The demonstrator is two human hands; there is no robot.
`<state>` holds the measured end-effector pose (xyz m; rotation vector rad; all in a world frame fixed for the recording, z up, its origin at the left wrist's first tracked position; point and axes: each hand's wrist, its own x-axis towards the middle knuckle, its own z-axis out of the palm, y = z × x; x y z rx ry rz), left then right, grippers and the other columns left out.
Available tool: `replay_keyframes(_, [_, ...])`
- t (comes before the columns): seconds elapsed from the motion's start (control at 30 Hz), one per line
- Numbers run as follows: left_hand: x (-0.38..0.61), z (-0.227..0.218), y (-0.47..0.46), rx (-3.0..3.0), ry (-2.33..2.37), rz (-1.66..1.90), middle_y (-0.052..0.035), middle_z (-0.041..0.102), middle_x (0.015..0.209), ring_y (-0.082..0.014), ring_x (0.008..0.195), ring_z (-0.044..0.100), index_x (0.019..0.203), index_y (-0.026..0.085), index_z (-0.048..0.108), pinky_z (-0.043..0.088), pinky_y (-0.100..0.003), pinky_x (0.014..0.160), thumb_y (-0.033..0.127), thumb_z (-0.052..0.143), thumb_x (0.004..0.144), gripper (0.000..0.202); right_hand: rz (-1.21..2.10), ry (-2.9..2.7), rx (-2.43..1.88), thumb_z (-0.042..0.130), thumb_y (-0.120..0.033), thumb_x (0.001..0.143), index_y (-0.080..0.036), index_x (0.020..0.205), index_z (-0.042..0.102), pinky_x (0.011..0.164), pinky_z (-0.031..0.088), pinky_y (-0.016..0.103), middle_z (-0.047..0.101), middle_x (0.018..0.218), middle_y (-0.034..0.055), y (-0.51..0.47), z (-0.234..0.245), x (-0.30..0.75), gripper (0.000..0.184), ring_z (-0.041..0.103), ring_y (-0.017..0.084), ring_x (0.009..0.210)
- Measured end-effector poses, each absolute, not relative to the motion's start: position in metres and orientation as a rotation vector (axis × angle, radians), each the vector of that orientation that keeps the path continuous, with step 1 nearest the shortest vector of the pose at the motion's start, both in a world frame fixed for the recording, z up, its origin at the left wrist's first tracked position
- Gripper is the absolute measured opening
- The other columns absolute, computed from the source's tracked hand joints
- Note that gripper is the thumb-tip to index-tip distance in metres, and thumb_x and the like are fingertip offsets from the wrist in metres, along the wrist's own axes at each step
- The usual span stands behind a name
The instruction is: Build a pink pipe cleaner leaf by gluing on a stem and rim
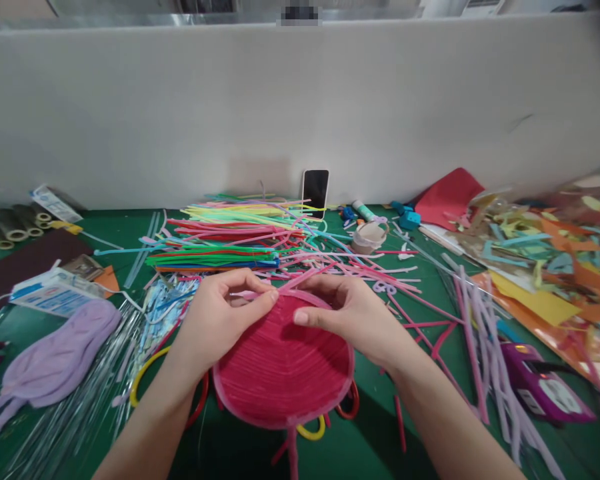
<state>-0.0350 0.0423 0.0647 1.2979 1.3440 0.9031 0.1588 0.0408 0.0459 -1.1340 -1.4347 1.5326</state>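
Observation:
A round red fan-like disc with a pale pink pipe-cleaner rim lies on the green table in front of me. My left hand pinches a pale pink pipe cleaner against the disc's top edge. At the same top edge, just to the right, my right hand has its fingers curled over the rim and the thumb pressed on the red face. Both hands nearly meet above the disc.
A heap of coloured pipe cleaners lies behind the disc. A phone leans on the white partition. A lilac woven shape sits left, paper scraps right, a purple glue gun near right, coloured rings under the disc.

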Motion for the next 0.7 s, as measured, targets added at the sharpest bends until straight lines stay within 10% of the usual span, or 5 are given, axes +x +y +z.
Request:
replay_keyframes(0.33, [-0.033, 0.066, 0.042, 1.298, 1.327, 0.872, -0.0004, 0.073, 0.07, -0.0142, 0.06, 0.066, 0.069, 0.018, 0.069, 0.049, -0.02, 0.053, 0.038, 0.08, 0.069, 0.023, 1.347, -1.406, -1.17, 0.073, -0.037, 0.078, -0.018, 0.074, 0.072, 0.063, 0.049, 0.027, 0.071, 0.073, 0.0023, 0.042, 0.042, 0.151, 0.02, 0.062, 0.015, 0.067])
replay_keyframes(0.7, [-0.035, 0.056, 0.048, 1.207, 1.268, 0.884, -0.0002, 0.073, 0.068, -0.0161, 0.062, 0.067, 0.069, 0.019, 0.068, 0.051, -0.023, 0.056, 0.036, 0.084, 0.065, 0.023, 1.541, -1.4, -1.155, 0.077, -0.049, 0.074, -0.017, 0.088, 0.072, 0.072, 0.051, 0.029, 0.074, 0.086, 0.0038, 0.051, 0.039, 0.156, 0.035, 0.067, 0.017, 0.08])
